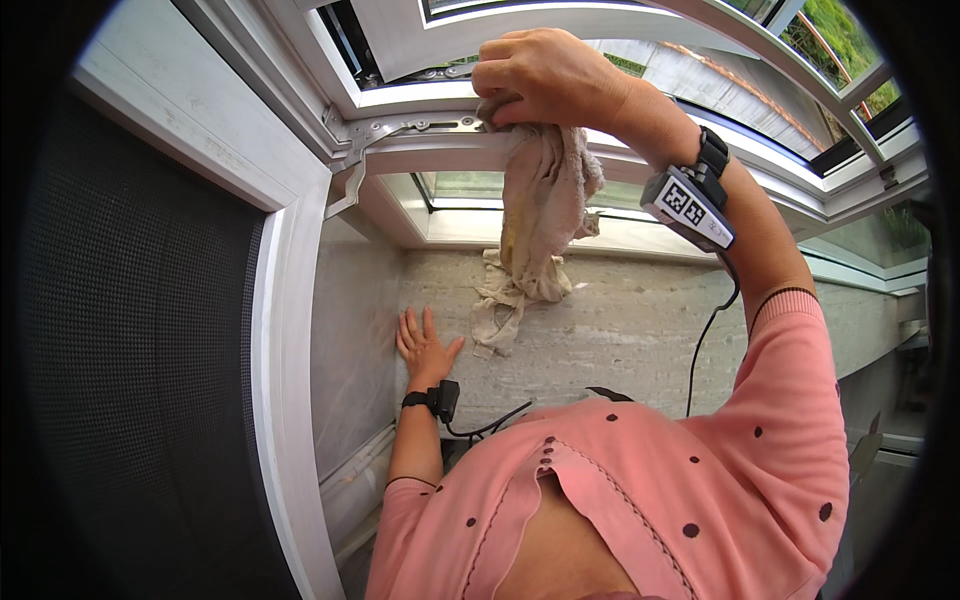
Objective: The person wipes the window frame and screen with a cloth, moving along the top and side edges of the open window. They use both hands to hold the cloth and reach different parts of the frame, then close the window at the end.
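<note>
My right hand is closed on the top of a damp-looking, stained beige cloth. It presses part of the cloth against the white window frame, beside the end of a metal hinge arm. The rest of the cloth hangs down in folds, and its lower end reaches the grey stone sill. Lower left, my left hand lies flat with fingers spread on the sill, close to the side wall, and holds nothing.
A dark mesh screen in a white frame stands at the left. The opened window sash tilts outward at the top. Black cables run from devices strapped to both wrists. A lower window pane sits behind the cloth.
</note>
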### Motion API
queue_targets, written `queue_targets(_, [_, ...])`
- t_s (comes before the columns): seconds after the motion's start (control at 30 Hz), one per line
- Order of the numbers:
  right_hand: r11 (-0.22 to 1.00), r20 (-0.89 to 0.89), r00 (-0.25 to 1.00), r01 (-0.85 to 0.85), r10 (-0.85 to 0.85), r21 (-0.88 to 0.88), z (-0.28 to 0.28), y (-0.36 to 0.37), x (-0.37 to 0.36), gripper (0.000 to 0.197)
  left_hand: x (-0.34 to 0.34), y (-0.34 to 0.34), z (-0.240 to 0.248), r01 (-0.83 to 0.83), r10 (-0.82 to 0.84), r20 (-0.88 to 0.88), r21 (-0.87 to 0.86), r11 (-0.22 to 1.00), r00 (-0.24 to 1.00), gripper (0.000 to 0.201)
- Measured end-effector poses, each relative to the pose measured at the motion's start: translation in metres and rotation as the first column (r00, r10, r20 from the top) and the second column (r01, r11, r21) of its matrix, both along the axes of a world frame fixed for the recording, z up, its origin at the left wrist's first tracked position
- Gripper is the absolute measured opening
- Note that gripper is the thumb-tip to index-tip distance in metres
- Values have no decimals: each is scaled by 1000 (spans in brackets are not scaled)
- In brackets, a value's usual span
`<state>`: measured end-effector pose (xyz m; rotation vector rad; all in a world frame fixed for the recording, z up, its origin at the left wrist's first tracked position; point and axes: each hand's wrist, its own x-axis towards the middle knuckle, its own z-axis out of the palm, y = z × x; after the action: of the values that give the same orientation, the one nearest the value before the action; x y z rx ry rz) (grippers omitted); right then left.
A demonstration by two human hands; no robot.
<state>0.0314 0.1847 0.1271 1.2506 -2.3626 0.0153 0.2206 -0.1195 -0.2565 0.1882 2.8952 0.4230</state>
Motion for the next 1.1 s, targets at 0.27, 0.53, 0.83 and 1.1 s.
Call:
queue_targets(0.27, [978,-58,983,-167,175,123,4,4,-10,23,2,-2,-4,2,-1,-26,23,1000,1000,100])
queue_targets(0.53, [995,-232,971,-32,54,97,-10,3,11,18,-1,1,3,-24,25,48,-27,999,999,101])
queue_targets(0.83, [992,-81,990,-113,118,60,-4,13,5,8,2,-2,-6,-7,7,-41,-4,1000,999,101])
queue_targets(1.1, [995,-138,987,-77,86,69,-8,16,8,6,2,-1,-4,-13,14,-29,35,999,999,101])
